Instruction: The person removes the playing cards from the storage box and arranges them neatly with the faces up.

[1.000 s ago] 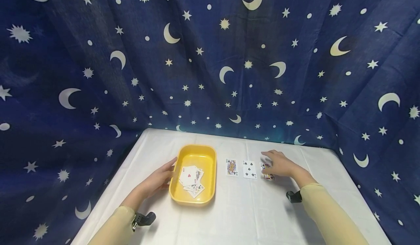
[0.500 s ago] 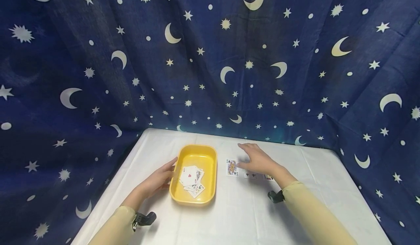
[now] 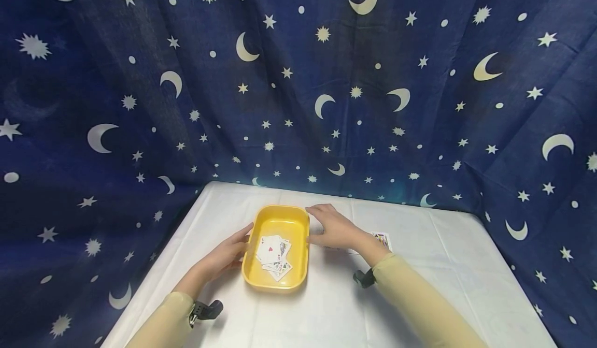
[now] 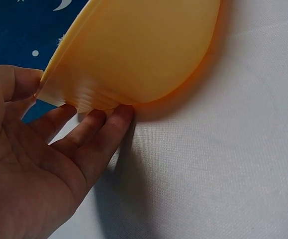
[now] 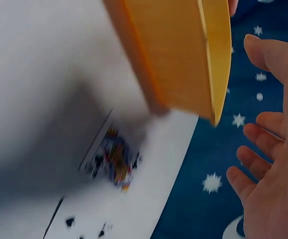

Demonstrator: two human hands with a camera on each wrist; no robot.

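In the head view a yellow plastic tub (image 3: 282, 225) stands on the table. An ace of hearts (image 3: 268, 251) lies over several loose playing cards inside it. My left hand (image 3: 223, 254) grips the tub's left side; in the left wrist view the thumb (image 4: 28, 83) is at the rim and the fingertips (image 4: 123, 114) press low on the outer wall. My right hand (image 3: 338, 230) holds nothing, its spread thumb and fingers right at the tub's right rim. Below it in the right wrist view lie a blurred face card (image 5: 116, 159) and a spade card (image 5: 70, 222).
Another face card (image 3: 381, 238) lies behind the right wrist, partly covered. White cloth covers the table (image 3: 322, 306). A dark blue star-and-moon curtain (image 3: 298, 89) rises behind the table and along its sides.
My right hand has moved left from the rightmost card, over the row of cards, to the tub's right side. The left hand and the tub stay put.
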